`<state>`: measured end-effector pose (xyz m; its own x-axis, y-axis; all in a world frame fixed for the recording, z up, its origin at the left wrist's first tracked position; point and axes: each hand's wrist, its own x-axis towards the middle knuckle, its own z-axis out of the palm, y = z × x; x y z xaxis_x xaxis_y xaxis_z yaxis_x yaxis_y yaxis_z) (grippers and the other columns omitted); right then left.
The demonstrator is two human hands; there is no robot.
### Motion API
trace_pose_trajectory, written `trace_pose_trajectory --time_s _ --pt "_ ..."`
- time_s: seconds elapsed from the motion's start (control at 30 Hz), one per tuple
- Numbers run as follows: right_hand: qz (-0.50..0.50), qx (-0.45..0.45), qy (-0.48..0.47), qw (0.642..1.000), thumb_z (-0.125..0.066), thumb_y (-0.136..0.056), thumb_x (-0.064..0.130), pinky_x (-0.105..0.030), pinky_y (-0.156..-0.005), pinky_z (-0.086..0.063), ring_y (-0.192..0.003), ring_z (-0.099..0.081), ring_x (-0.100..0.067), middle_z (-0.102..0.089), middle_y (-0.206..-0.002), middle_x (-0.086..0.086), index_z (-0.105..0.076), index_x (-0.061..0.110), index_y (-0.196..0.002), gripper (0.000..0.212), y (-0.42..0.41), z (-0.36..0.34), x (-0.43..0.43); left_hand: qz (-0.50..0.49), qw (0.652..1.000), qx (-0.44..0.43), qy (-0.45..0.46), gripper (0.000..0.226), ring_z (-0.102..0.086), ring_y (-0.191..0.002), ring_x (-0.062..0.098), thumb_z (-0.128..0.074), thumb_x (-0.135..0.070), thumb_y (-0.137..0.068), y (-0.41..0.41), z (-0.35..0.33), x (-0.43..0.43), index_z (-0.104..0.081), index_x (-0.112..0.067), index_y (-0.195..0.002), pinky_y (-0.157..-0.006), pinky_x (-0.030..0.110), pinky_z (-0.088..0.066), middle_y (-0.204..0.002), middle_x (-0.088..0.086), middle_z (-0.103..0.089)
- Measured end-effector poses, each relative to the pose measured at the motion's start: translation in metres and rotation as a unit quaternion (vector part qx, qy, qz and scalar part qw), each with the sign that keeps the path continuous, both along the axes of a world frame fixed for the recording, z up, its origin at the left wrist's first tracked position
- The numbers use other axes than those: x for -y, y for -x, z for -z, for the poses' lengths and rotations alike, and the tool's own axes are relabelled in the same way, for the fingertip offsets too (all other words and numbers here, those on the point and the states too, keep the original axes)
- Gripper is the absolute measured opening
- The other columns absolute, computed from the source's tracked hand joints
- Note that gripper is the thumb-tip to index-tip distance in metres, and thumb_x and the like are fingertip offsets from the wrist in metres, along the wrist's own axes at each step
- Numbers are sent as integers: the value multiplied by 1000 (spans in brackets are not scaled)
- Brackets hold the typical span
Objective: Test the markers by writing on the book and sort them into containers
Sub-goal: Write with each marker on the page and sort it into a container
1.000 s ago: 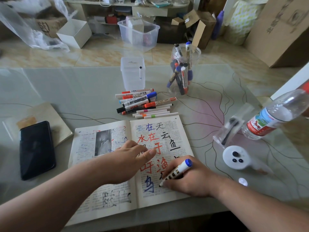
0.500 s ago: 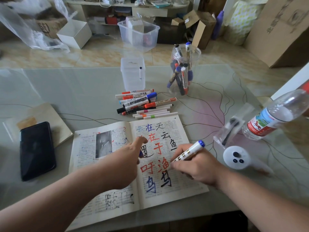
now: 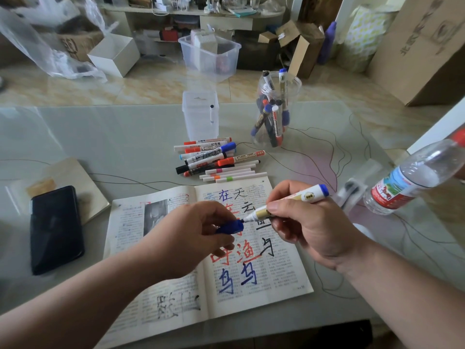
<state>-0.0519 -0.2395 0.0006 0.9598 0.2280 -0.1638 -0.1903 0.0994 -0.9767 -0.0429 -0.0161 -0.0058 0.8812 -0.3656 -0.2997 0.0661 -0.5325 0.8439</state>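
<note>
An open book (image 3: 276,280) lies on the table before me, its right page covered with large red, blue and black characters. Above it, my right hand (image 3: 309,222) grips a white marker (image 3: 289,201) with a blue end, its tip pointing left. My left hand (image 3: 191,233) pinches the blue cap (image 3: 230,227) right at that tip. Beyond the book lies a pile of several markers (image 3: 214,159). A square clear container (image 3: 200,114) holds one marker, and a round clear jar (image 3: 275,114) holds several.
A black phone (image 3: 55,227) rests on a notebook at the left. At the right, a water bottle (image 3: 412,177) lies tilted beside a small clear packet (image 3: 351,190). Past the glass table top (image 3: 100,137), boxes, a plastic tub and bags crowd the floor.
My right hand stopped writing and lifted the marker off the page. My left hand left the page and brought the blue cap up to the marker's tip.
</note>
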Motion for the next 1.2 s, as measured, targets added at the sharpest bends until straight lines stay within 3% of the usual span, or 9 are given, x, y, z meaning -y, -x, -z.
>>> trace_pose_trajectory --time_s 0.23,0.33,0.43,0.53,0.67,0.87,1.07,1.13,1.2 --pt "6 18 30 999 -66 -78 12 -21 -42 -34 -47 -48 -16 -57 -58 -10 -69 16 -71 9 1 2 -1 -2 1000 0 25 21 -76 -78 13 -71 -6 -91 0 -1 -3 -69 -20 -106 -77 32 -62 -95 -10 -77" --pt "-13 30 45 998 -70 -81 13 -22 -44 -37 -54 -55 -19 -66 -66 -15 -72 10 -81 4 2 2 -1 5 999 25 21 19 -74 -71 9 -74 -16 -89 1 -5 -3 -70 -26 -105 -74 21 -60 -89 -10 -77" --pt "-40 17 31 999 -74 -81 13 -24 -45 -41 -65 -64 -24 -72 -77 -18 -77 13 -89 9 3 -3 -4 -20 998 50 45 14 -65 -58 7 -73 -35 -83 1 -8 -3 -72 -30 -96 -62 16 -53 -72 -6 -73" --pt "-51 -9 -10 999 -79 -77 13 -24 -48 -44 -75 -69 -27 -74 -88 -23 -79 15 -97 21 3 -7 -7 -49 988 -13 145 24 -51 -54 16 -69 -42 -77 -2 -6 -5 -76 -22 -87 -54 20 -44 -58 1 -56" --pt "-37 5 -27 999 -81 -76 17 -27 -52 -48 -82 -72 -28 -77 -93 -19 -80 18 -103 28 6 -7 -15 -59 933 -149 322 30 -29 -52 16 -66 -35 -82 -2 -9 -3 -66 -4 -84 -51 26 -38 -60 4 -41" --pt "-54 44 63 996 -82 -79 27 -39 -61 -49 -84 -62 -56 -73 -87 -23 -79 27 -106 28 5 -3 -18 -53 928 -178 322 22 -29 -51 14 -69 -27 -83 0 -6 -5 -66 -6 -83 -50 26 -37 -60 3 -37" --pt "-59 15 17 998 -76 -82 19 -24 -48 -42 -57 -55 -17 -66 -73 -10 -77 16 -102 20 -2 -11 -10 -101 931 -126 328 19 -35 -50 16 -78 -21 -73 -4 -3 -7 -69 -6 -81 -51 27 -42 -60 7 -42" --pt "-52 66 107 991 -76 -82 22 -26 -52 -46 -58 -59 -14 -69 -75 -4 -76 18 -99 17 -5 -12 -7 -101 937 -123 312 24 -37 -49 18 -88 -11 -68 -7 -4 -12 -67 -5 -76 -49 29 -42 -58 9 -46" --pt "-89 120 199 969 -77 -86 28 -34 -61 -52 -69 -65 -16 -71 -81 -1 -73 23 -97 13 -1 -11 -11 -83 933 -143 319 24 -32 -44 19 -82 -10 -72 -7 -6 -14 -59 -3 -72 -44 27 -36 -54 10 -45"
